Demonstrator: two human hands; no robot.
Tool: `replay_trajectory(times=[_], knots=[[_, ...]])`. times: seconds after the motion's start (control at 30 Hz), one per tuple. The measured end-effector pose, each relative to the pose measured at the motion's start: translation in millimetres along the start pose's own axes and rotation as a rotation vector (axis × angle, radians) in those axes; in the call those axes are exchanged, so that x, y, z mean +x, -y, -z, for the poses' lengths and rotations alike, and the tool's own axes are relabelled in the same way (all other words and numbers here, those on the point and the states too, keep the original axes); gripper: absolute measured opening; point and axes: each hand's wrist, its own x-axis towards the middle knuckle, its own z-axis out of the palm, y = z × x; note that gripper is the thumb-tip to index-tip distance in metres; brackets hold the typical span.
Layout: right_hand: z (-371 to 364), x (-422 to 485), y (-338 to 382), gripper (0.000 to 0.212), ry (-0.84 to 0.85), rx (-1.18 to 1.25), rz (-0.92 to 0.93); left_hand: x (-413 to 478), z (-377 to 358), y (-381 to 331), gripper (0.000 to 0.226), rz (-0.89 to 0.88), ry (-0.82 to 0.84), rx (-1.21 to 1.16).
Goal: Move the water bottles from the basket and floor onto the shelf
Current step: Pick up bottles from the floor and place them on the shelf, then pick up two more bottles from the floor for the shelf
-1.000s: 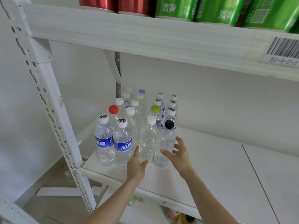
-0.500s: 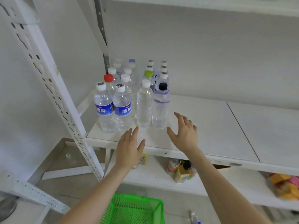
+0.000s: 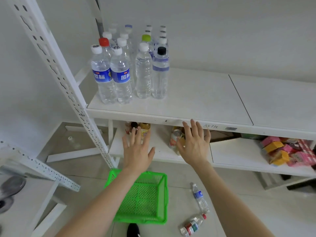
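Your standing bottles (image 3: 130,69) are upright in tight rows in the left corner of the shelf (image 3: 196,100). That packing keeps them steady and leaves the rest of the board free for more. Your left hand (image 3: 136,151) and right hand (image 3: 195,146) hover in front of the shelf's front edge, palms down, with fingers straight and spread and nothing in them. They look freed for the next pick. The basket (image 3: 163,194) sits on the floor under your left forearm, and the part that shows holds no bottle. Just to its right, the blue-label bottle (image 3: 200,198) and the red-cap bottle (image 3: 193,224) lie on their sides on the floor, likely what remains to move.

A second ago your hands were at the front row of bottles. Now they are pulled back and lower, and your view tips down, bringing the basket and the floor bottles into sight.
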Motion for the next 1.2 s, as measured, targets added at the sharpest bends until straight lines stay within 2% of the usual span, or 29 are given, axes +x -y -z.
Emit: replay_trajectory(times=[0.13,0.4,0.6,0.93,1.1,1.2], knots=[[4.3,-37.7,-21.4,0.059,-0.014,0.026,0.024,-33.0,-6.0,-27.9,0.065,0.032,0.025,0.018],[5.2,-125.7,-93.6,0.062,0.193,-0.050,0.040,-112.3,-31.0,-107.6,0.069,0.072,0.134,0.028],[2.2,-174.2,-136.4,0.065,0.294,-0.073,-0.092,-142.7,-54.2,-158.7,0.070,-0.011,0.272,-0.004],[-7.2,-233.1,-188.2,0.063,0.289,-0.077,-0.368,-154.9,-92.0,-210.4,0.073,-0.238,0.349,-0.014],[-12.3,-248.4,-220.4,0.069,0.335,-0.073,-0.442,-164.3,-111.1,-238.9,0.073,-0.266,0.405,-0.036],[-18.9,-252.2,-244.2,0.069,0.353,-0.046,-0.460,-166.0,-125.2,-259.5,0.063,-0.271,0.436,-0.044]])
